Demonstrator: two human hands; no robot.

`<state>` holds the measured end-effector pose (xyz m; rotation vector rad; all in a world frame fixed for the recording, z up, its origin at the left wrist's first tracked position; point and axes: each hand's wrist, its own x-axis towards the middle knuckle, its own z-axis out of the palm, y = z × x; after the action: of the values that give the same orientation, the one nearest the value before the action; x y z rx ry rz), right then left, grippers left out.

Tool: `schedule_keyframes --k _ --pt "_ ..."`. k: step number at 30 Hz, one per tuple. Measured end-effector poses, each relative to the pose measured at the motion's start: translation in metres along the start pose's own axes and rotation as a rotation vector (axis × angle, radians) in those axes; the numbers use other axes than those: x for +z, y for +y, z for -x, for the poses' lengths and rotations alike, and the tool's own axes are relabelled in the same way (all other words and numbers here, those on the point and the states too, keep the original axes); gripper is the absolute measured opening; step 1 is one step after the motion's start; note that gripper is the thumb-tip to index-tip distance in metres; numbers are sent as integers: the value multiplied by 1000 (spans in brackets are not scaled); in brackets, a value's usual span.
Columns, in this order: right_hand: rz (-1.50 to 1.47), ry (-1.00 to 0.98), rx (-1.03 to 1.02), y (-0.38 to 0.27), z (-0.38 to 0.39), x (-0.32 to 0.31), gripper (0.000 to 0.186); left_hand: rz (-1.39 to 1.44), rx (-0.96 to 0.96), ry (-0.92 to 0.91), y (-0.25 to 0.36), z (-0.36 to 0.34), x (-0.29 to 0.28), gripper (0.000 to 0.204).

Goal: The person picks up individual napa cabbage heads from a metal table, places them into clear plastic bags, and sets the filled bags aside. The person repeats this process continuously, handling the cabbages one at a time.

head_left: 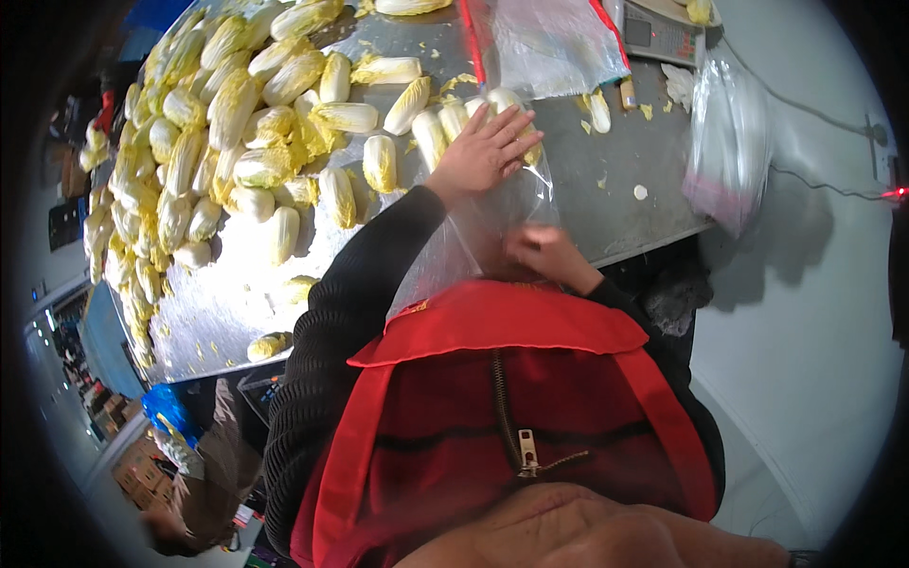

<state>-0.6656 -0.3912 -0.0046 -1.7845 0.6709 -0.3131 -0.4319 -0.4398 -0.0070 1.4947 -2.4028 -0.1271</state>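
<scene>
My left hand lies with fingers spread over several pale napa cabbages inside a clear plastic bag on the metal table. My right hand, a little blurred, is lower on the same bag, near my red apron, with fingers curled on the plastic. A loose small cabbage rests left of the bag, below the spread of my fingers' line, and another lies to the right.
A large heap of cabbages covers the table's left. At the back are red-edged plastic sheets and a scale. A bundle of clear bags hangs at the right edge. Another person stands at lower left.
</scene>
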Motion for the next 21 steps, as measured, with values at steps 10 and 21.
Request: schedule_keyframes --k 10,21 --pt "-206 344 634 -3 -33 -69 20 435 -822 418 34 107 -21 58" --pt "-514 205 558 57 9 -72 29 1388 -1294 495 83 157 -10 26"
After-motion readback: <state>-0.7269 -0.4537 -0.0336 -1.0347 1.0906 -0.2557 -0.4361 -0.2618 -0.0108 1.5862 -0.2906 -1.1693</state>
